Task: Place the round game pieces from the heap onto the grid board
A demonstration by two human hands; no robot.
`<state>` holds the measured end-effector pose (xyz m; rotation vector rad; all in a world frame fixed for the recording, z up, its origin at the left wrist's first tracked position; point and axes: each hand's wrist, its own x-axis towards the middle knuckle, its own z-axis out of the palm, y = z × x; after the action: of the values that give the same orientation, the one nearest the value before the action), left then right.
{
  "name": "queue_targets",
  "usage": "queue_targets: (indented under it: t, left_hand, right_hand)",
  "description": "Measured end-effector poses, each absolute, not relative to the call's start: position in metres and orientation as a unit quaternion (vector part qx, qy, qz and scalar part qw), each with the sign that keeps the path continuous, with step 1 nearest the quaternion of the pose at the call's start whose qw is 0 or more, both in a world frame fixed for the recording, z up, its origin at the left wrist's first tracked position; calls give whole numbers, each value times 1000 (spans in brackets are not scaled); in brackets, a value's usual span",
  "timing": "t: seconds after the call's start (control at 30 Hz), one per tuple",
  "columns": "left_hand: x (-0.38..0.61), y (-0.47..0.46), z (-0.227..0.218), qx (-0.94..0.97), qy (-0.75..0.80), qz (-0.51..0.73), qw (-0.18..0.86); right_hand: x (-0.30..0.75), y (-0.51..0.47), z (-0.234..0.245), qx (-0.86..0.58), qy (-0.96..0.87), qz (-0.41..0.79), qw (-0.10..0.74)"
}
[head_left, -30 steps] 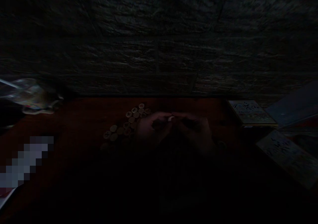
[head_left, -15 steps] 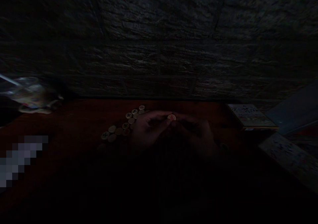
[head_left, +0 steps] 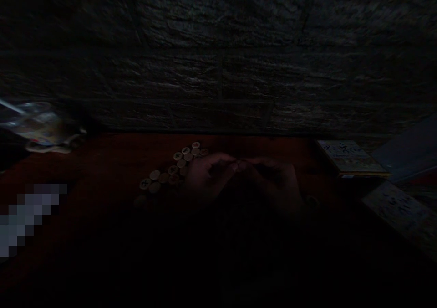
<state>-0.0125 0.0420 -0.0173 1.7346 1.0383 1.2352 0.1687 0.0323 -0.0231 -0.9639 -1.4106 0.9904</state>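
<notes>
My left hand (head_left: 211, 173) and my right hand (head_left: 273, 180) meet over the middle of the dark red table, thumbs and fingers pinched together at the tips. The Chinese chess piece they hold is now almost wholly hidden between the fingertips. Beside my left hand lie several round wooden Chinese chess pieces (head_left: 154, 175), some showing dark or red characters, others plain. Another faint round piece (head_left: 312, 202) sits to the right of my right hand. The picture is very dark, and my wrists fade into shadow.
A rough stone-block wall (head_left: 218, 80) rises behind the table (head_left: 112, 153). At the far left stands a clear plastic cup (head_left: 44, 123) with a straw. On the right lie a box (head_left: 351, 155) with dark markings and a similar patterned panel (head_left: 396, 205).
The chess piece, its red character facing me half a second ago, is now hidden by the fingertips. Both hands stay together in nearly the same place; the view has shifted slightly.
</notes>
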Motion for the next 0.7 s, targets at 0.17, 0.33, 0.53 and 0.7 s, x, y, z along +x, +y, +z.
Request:
queue_targets:
  t: [0.17, 0.33, 0.53, 0.7]
  left_hand:
    - [-10, 38, -19, 671, 414, 482, 382]
    - [-10, 37, -20, 678, 402, 486, 377]
    - [-10, 34, -15, 663, 370, 489, 429]
    - [-10, 36, -10, 638, 374, 514, 434]
  right_hand:
    - [169, 31, -23, -419, -586, 409, 560]
    - [171, 31, -24, -432, -595, 404, 544]
    - [172, 30, -24, -430, -605, 394, 542]
    - [168, 28, -19, -416, -589, 416, 554]
